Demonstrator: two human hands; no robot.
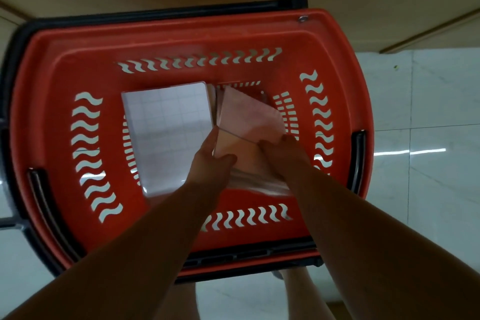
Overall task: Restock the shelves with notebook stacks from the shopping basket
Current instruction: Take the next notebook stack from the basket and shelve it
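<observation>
Hands gripping pink stack, red basket

I count one red plastic shopping basket, one white grid-patterned notebook stack, one pink notebook stack, and my two hands: left hand, right hand.

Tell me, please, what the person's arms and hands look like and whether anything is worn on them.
The left hand and right hand are bare: no gloves, rings or watch show. The left forearm and right forearm are bare too, with no sleeve anywhere in view.
</observation>
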